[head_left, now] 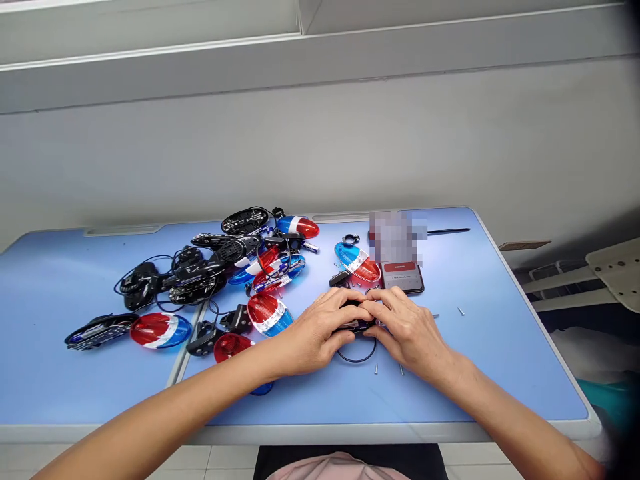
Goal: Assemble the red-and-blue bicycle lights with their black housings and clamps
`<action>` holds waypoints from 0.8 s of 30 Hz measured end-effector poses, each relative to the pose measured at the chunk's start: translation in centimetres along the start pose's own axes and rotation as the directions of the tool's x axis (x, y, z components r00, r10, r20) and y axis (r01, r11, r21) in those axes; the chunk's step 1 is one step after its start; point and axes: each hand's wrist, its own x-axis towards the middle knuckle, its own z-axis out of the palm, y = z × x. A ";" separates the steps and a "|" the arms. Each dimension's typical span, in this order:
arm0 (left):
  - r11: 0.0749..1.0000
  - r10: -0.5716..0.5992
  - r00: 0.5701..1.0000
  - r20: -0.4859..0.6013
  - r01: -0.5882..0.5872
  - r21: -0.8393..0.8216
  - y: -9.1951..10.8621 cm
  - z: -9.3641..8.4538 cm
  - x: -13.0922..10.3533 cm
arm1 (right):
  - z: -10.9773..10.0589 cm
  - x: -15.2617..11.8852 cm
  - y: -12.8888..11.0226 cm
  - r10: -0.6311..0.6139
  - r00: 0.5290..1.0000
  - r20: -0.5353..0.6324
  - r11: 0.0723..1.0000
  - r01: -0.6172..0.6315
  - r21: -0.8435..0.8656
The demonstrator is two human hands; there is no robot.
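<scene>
Just nearer to me than the phone (407, 283) and left of it, a black casing (356, 326) sits between my hands over the desk (505, 340). My left hand (317, 330) has its grip closed around one end, my right hand (403, 327) around the other, probably to steady it from both sides; whether the right pinches anything smaller, I cannot tell. Loose screws (376, 369) lie nearer me than the phone, perhaps for easy reach. A red-and-blue lens (357, 262) rests just left of it, seemingly out of my fingers' way.

Blue table (510, 373) bearing red-and-blue translucent covers (160, 330), scattered black housings (245, 220), a phone (404, 281), loose screws (461, 311)
</scene>
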 end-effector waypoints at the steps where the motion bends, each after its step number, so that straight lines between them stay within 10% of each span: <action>1: 1.000 -0.013 1.000 0.017 0.014 -0.026 0.1 -0.3 -0.1 | 0.0 0.0 0.0 -0.004 1.000 0.001 1.000 0.004 -0.003; 24: 0.935 -0.343 0.913 -0.220 0.354 0.007 1.3 1.3 0.9 | 0.2 -0.3 -0.6 0.034 0.999 -0.022 0.999 -0.035 -0.029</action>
